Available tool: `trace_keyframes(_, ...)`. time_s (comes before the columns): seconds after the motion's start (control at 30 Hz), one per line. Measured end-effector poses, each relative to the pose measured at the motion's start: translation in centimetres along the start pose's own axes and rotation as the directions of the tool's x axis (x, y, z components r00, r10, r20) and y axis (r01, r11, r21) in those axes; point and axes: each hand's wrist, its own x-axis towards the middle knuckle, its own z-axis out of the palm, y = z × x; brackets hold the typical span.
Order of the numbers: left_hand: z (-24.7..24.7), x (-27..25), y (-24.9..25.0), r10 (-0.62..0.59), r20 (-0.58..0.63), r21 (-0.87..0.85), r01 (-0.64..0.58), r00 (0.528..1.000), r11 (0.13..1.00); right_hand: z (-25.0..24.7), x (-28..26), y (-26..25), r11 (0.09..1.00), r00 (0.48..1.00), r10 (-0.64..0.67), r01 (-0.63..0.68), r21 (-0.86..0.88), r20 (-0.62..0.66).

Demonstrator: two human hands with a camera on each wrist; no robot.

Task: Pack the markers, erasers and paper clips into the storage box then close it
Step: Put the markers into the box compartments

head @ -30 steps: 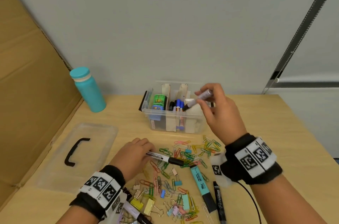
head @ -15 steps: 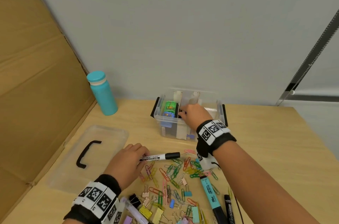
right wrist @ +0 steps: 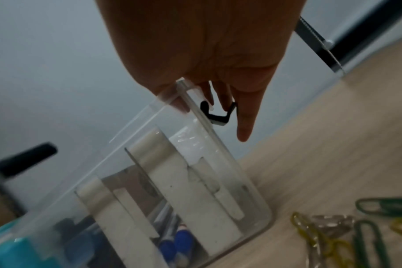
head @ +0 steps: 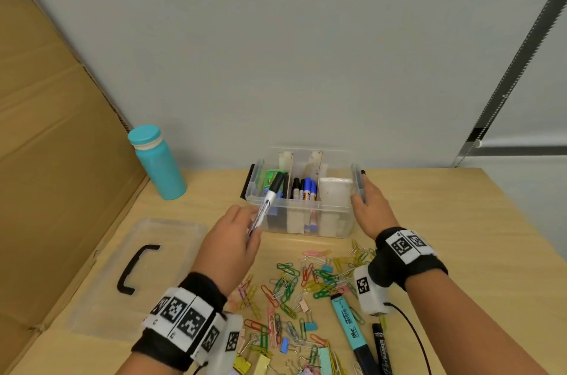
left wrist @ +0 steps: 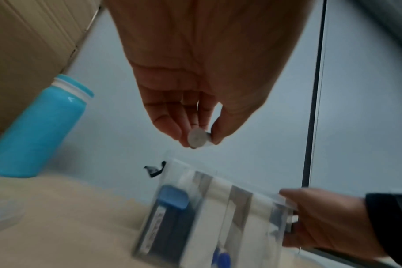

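The clear storage box [head: 302, 222] stands open at the back of the table. It holds a green item, black and blue markers [head: 305, 189] and a white eraser [head: 334, 187]. My left hand [head: 251, 222] pinches a white marker with a black cap [head: 267, 201], held up at the box's left front with the cap over the left compartment. The left wrist view shows the marker's butt end [left wrist: 198, 140] between my fingertips. My right hand [head: 362, 203] grips the box's right end wall, thumb at the front corner and fingers outside by the black latch [right wrist: 218, 114].
The clear lid [head: 101, 310] with a black handle lies at the left. A teal bottle [head: 159, 166] stands at the back left beside a cardboard panel. Loose paper clips [head: 291, 285], binder clips, a teal highlighter [head: 349, 322] and a black marker [head: 382, 350] lie near me.
My right hand put its marker into the box, then moved to the box's right end. My left hand lifted the white marker off the table toward the box.
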Motion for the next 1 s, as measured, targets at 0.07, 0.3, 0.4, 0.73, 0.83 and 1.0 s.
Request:
trace_keyframes(0.07,-0.5,1.4,0.7,-0.002,-0.026,0.008,0.002,1.000,1.000,0.1,-0.5,-0.1,1.000,1.000,-0.012,0.012,0.011,0.014)
trace_keyframes(0.3,-0.2,5.3,2.5,-0.023,0.075,0.224,0.006,0.997,0.974,1.4,-3.2,-0.6,0.991,0.992,-0.123,0.121,0.051,0.040)
trace_keyframes(0.4,1.0,6.8,3.1,-0.131,0.157,0.295,0.080,0.979,0.952,2.0,-3.5,-0.6,0.992,0.991,-0.124,0.122,0.040,0.056)
trace_keyframes(0.73,3.0,9.3,4.9,-0.213,0.227,0.543,0.058,0.950,0.838,2.1,-3.6,-0.9,0.995,0.993,-0.096,0.095,0.021,0.068)
trace_keyframes(0.83,2.7,8.6,4.9,-0.195,0.197,0.514,0.068,0.961,0.855,1.9,-3.6,-0.9,0.996,0.991,-0.091,0.091,0.011,0.097)
trace_keyframes(1.0,1.1,4.1,4.2,0.052,0.091,0.336,-0.080,0.994,0.939,-0.1,-4.8,-0.3,0.992,0.981,-0.122,0.116,0.051,0.154)
